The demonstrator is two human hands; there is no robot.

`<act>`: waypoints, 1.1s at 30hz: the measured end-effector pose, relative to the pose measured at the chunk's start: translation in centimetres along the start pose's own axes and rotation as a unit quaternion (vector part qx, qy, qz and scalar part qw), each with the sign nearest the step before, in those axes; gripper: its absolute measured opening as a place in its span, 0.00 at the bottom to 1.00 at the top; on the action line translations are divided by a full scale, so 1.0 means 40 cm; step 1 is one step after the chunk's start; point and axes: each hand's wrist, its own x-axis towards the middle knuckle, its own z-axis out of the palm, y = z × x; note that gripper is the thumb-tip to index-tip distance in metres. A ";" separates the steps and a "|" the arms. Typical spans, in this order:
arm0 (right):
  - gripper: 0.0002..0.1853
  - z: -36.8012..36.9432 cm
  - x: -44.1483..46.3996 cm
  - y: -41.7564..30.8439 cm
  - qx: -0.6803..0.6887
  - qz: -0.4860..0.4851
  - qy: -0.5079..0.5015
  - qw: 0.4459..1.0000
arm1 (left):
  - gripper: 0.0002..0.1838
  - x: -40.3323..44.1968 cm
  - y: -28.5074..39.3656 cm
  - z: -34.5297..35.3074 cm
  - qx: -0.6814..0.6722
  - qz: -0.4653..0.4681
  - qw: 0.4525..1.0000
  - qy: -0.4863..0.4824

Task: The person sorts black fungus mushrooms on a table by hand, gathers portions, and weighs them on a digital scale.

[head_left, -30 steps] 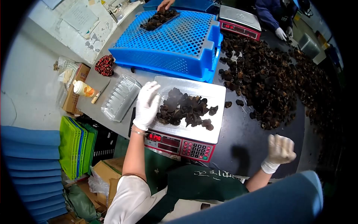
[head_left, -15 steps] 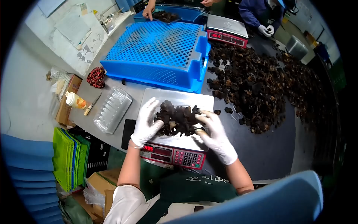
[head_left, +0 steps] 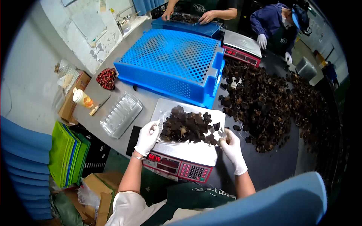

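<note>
Though the clear tray (head_left: 161,121) seems flimsy, its ends are suitably pinched by the curled left hand (head_left: 148,138) and right hand (head_left: 232,149).

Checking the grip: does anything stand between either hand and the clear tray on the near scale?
Nothing visible does: the left hand is at the left end of the clear tray, the right hand at its right end.

On the scale (head_left: 186,152), dark pieces (head_left: 184,126) hide most of a clear tray (head_left: 161,121). The scale's keypad (head_left: 194,172) has labels too small to read. Beyond the scale, a person (head_left: 209,5) is cut off by the top edge. Nearer than the scale, a blue shape (head_left: 271,203), cropped at the bottom, partly covers the apron (head_left: 196,194). Far right of the scale, heaped pieces (head_left: 260,101) fade into darkness.
</note>
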 end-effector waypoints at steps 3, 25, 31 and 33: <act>0.20 0.002 0.112 -0.068 -0.004 -0.071 0.016 0.997 | 0.14 0.061 0.034 -0.012 -0.034 0.041 0.998 0.042; 0.16 -0.084 0.221 -0.068 0.132 -0.004 -0.085 0.988 | 0.23 0.475 -0.007 -0.157 0.044 0.222 0.954 0.199; 0.14 -0.258 0.024 0.129 0.206 0.070 0.048 0.975 | 0.14 0.204 -0.162 -0.354 0.498 0.149 0.820 0.240; 0.14 -0.284 -0.031 0.202 0.224 0.083 0.062 0.969 | 0.09 0.159 -0.220 -0.402 0.416 0.132 0.876 0.205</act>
